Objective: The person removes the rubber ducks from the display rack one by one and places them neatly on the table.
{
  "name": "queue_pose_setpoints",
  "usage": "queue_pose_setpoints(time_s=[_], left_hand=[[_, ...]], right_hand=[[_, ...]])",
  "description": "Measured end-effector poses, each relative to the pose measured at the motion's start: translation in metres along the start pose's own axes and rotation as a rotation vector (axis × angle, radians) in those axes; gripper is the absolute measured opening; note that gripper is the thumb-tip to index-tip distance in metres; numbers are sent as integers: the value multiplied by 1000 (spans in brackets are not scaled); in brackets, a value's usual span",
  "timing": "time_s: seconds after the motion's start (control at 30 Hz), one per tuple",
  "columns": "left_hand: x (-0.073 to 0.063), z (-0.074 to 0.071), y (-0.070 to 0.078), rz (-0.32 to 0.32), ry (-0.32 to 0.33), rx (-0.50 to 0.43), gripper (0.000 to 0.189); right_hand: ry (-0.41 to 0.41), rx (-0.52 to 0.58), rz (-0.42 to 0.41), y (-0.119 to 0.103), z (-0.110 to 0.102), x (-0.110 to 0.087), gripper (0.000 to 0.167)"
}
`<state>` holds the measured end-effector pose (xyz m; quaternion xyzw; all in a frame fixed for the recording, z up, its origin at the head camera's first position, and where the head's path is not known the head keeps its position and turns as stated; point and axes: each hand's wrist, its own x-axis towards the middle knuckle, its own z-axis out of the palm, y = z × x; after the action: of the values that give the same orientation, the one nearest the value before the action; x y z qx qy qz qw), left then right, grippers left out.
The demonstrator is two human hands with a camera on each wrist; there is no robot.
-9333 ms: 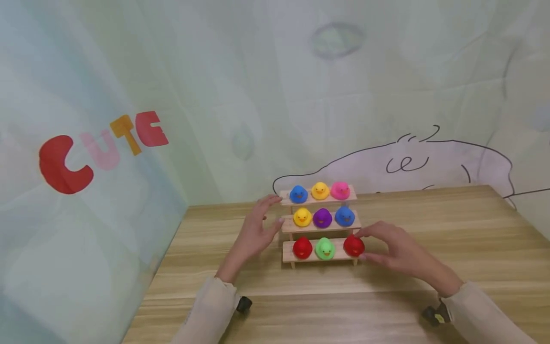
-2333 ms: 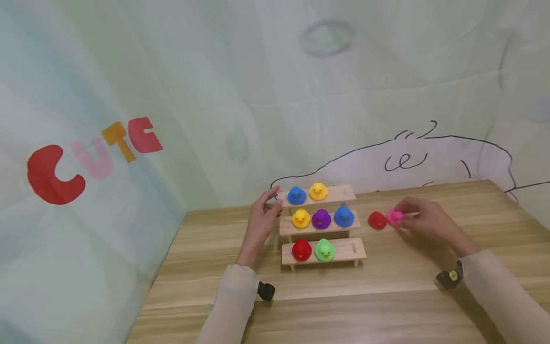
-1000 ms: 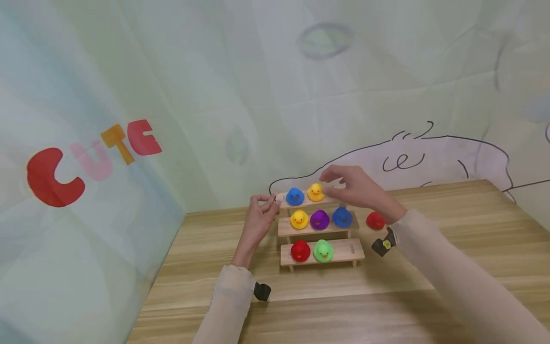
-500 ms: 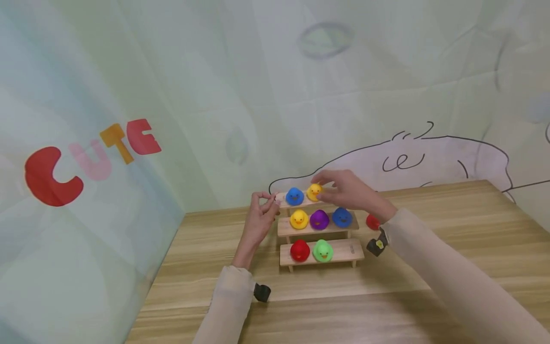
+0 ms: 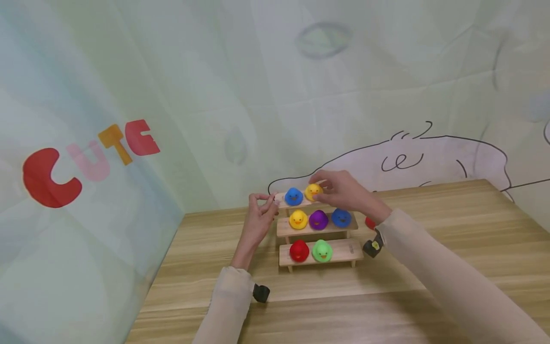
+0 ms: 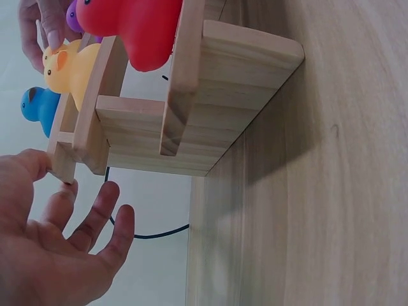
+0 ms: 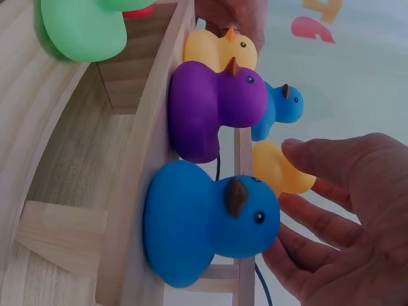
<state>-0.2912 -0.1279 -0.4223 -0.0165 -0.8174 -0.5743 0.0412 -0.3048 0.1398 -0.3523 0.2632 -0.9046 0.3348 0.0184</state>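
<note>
A three-tier wooden stand (image 5: 341, 249) holds small rubber ducks. My right hand (image 5: 345, 192) pinches the yellow duck (image 5: 312, 192) on the top tier between thumb and fingers; the duck appears still on the shelf. Beside it sits a blue duck (image 5: 293, 197). My left hand (image 5: 258, 220) pinches the left end of the top tier, seen closely in the left wrist view with the thumb (image 6: 35, 162) on one side. On the middle tier are another yellow duck (image 5: 298, 220), a purple duck (image 5: 318, 220) and a second blue duck (image 7: 185, 220). A red duck (image 5: 299, 251) and green duck (image 5: 322, 251) occupy the bottom tier.
Another red duck (image 5: 370, 223) sits on the wooden table (image 5: 318, 306) right of the stand, mostly hidden by the right wrist. A printed curtain (image 5: 240, 95) hangs behind and at the left of the table.
Red and pink ducks left the right ends of the bottom and top tiers for the table at right. My right hand then came back and took hold of the top yellow duck; my left stays.
</note>
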Motion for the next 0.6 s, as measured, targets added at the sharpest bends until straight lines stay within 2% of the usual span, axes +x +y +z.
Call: queue_pose_setpoints(time_s=[0.17,0.33,0.6], left_hand=[[1,1,0,-10,10,-8,44],[2,1,-1,-6,7,-32,43],[1,2,-1,30,3,-7,34]], right_hand=[[93,2,-11,6,-7,-8,41],[199,10,8,15,-21,-24,40],[264,20,54,34,-39,-58,41]])
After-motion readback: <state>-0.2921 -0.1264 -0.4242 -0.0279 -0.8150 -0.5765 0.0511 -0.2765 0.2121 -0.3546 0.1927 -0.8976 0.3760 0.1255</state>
